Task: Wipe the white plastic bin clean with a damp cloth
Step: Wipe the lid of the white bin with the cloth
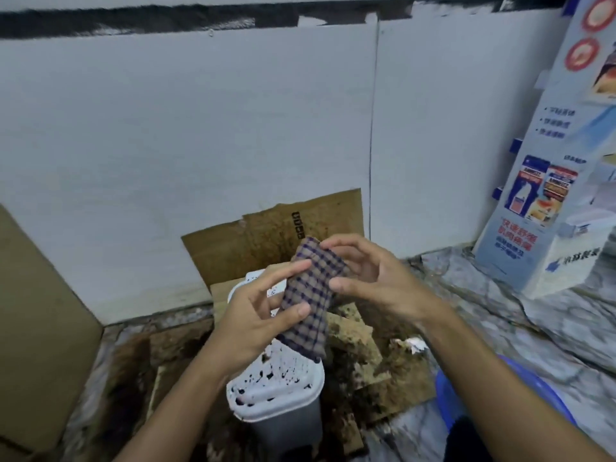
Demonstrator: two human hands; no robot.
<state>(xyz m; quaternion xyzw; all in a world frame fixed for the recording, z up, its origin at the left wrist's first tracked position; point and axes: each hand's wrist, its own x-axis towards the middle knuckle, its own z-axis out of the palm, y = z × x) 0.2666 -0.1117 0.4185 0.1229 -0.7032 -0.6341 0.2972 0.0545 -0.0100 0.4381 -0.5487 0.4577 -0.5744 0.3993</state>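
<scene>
A white plastic bin (276, 395), speckled with dark dirt, stands on the floor below my hands. A folded checked cloth (311, 295), brown with dark blue lines, hangs above it. My left hand (263, 311) pinches the cloth's left side between thumb and fingers. My right hand (363, 271) holds its upper right part, fingers curled over the top edge. The bin's far rim shows just left of the cloth; its middle is hidden by my left hand.
Stained brown cardboard (266, 241) leans on the white wall behind the bin, and dirty pieces (360, 348) lie on the floor. A blue basin (500, 395) sits at lower right, a printed display box (550, 181) at right, a cardboard sheet (40, 328) at left.
</scene>
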